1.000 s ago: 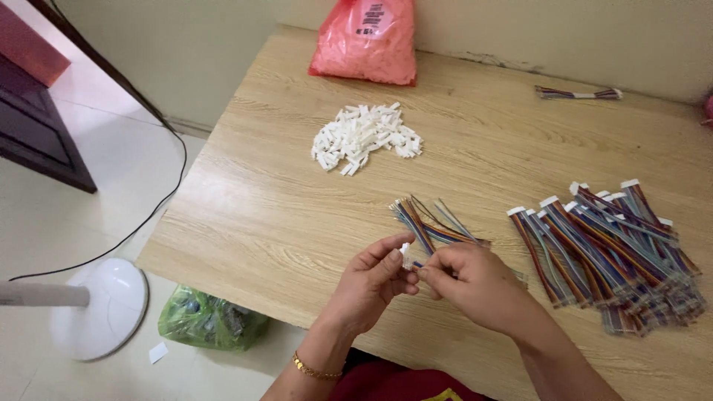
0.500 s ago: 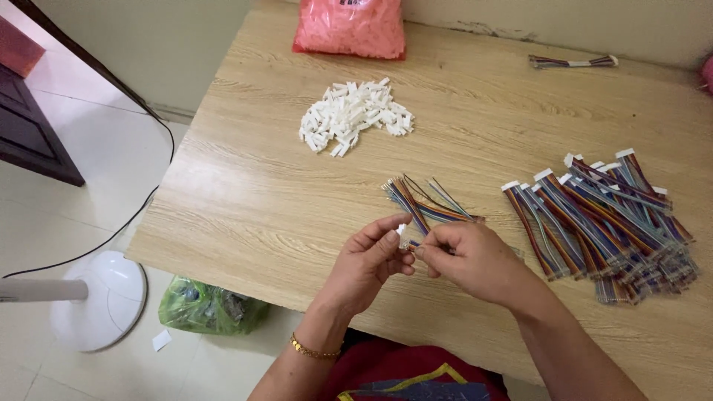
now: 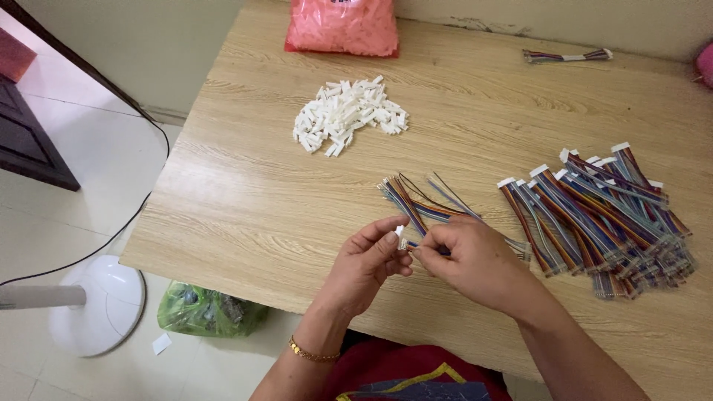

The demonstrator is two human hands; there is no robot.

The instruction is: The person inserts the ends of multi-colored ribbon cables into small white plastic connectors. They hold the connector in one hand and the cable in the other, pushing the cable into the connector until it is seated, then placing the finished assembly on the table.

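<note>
Two hands meet low over the near edge of the wooden worktop (image 3: 245, 215), forearms coming in from the bottom of the view. Left hand (image 3: 364, 267): palm turned inward, wrist bent slightly, thumb and forefinger pinched on a small white connector (image 3: 399, 232); gold bracelet (image 3: 310, 353) on the wrist. Right hand (image 3: 475, 260): knuckles up, fingers curled, fingertips closed on the ends of a loose multicoloured wire bundle (image 3: 423, 204) right at the connector. The bundle fans away from the hands across the worktop. Fingertips of both hands nearly touching.

Right of the hands, a heap of finished coloured wire harnesses (image 3: 601, 215) with white ends. Farther off, a pile of white connectors (image 3: 349, 115); beyond it a pink bag (image 3: 342, 26). Single harness (image 3: 568, 56) at the far edge. On the floor, left: white fan base (image 3: 100, 304), green bag (image 3: 208, 310).
</note>
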